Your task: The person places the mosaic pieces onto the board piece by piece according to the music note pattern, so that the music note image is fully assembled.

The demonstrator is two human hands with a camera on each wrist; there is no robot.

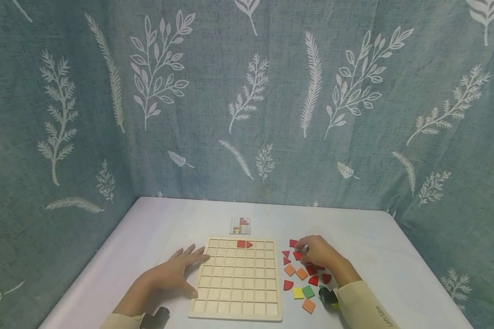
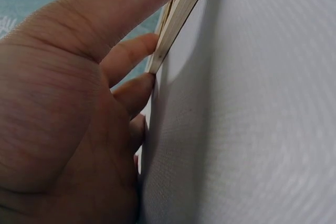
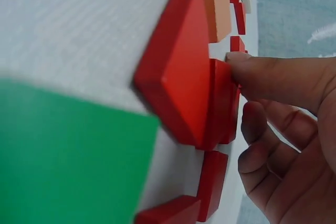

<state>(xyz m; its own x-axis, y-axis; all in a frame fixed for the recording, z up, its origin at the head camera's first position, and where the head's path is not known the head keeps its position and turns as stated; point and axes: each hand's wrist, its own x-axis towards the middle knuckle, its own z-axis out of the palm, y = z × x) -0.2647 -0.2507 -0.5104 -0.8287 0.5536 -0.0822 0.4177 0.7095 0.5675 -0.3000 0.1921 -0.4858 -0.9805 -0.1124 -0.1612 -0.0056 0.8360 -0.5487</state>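
Note:
A pale wooden grid board [image 1: 234,315] lies on the table, with a red square tile [image 1: 241,244] and a red pointed tile [image 1: 249,245] side by side in its top row. Against the board's left edge rests my left hand [image 1: 170,273], its thumb and fingers spread; the left wrist view shows fingertips touching the wooden side [image 2: 181,17]. Over the loose tiles to the right, my right hand [image 1: 319,252] pinches a red square tile [image 1: 298,256] between thumb and forefinger. In the right wrist view the thumb [image 3: 283,74] partly covers that tile.
Behind the board lies a small pattern card [image 1: 240,225]. Several loose tiles lie right of the board: red quarter-rounds [image 1: 288,285], orange squares [image 1: 308,305], a yellow square [image 1: 298,293] and a green square [image 1: 308,291]. A patterned curtain [image 1: 247,114] surrounds the table.

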